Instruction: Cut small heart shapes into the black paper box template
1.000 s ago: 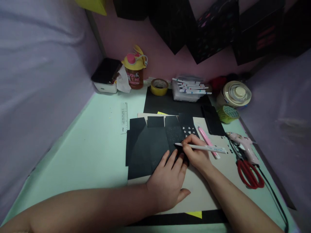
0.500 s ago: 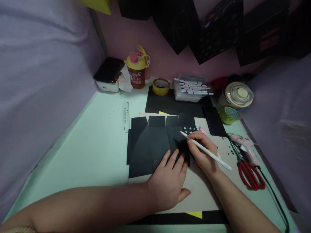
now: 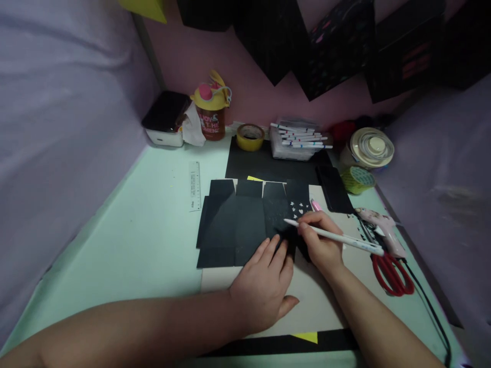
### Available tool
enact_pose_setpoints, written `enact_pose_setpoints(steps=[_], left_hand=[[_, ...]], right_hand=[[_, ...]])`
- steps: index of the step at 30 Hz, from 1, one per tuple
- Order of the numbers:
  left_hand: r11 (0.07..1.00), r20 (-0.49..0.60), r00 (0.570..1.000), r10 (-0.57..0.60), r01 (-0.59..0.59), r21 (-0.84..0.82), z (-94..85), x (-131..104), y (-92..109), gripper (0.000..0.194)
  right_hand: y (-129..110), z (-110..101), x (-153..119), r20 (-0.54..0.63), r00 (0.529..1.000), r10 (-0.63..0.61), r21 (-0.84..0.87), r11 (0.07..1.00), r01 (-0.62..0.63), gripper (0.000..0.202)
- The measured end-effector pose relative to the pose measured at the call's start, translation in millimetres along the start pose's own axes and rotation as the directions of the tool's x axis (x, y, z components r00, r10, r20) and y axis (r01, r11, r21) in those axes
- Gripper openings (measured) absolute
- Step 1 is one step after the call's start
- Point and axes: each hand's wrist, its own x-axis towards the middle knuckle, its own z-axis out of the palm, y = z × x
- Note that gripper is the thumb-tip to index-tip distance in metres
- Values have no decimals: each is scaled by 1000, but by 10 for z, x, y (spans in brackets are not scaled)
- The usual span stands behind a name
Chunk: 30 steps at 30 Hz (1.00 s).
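Note:
A black card sheet with cut flaps (image 3: 222,220) lies on a pale board (image 3: 307,301). My left hand (image 3: 264,281) rests flat on the card's lower right part, fingers spread. In my right hand (image 3: 322,240) is a white pen (image 3: 345,238), pinched between thumb and fingers, its tip over the card just above my left fingertips. Whether the tip touches the card I cannot tell. Several small white star and heart shapes (image 3: 300,211) show on the card's right panel, beyond the pen. A pink-ended pen (image 3: 316,205) lies close behind my right hand, partly hidden.
Red-handled scissors (image 3: 393,275) and a pink glue gun (image 3: 383,230) with a trailing cord lie at the right. A clear ruler (image 3: 195,186) is on the left. Behind stand a bottle (image 3: 211,120), yellow tape (image 3: 250,138), a box of markers (image 3: 297,140) and a black phone (image 3: 333,189).
The pen has tilted flatter, and its tip has moved slightly nearer to my left fingers. The card's lower left flap now shows as a separate folded strip. The view has shifted slightly.

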Motion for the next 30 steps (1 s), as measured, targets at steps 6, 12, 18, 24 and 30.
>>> enact_pose_setpoints(steps=[6,12,18,24,30], left_hand=[[999,-20,999,48,-49,-5,12,7,-7,71],[999,-18,999,44,-44,-22,70,-8,6,69],[999,-5,999,40,-40,-30,72,-5,3,69],[999,14,999,38,-37,-30,49,-3,5,68],[999,-5,999,40,-40,-26,65,-1,4,68]], right_hand=[[-53,62,40,251,967,31,-59,998,-17,9],[-59,76,62,288,956,62,-73,996,-42,11],[-45,83,67,309,944,112,-86,992,-90,11],[-60,88,75,332,938,97,-93,993,-70,11],[-69,91,83,340,935,105,-102,992,-74,12]])
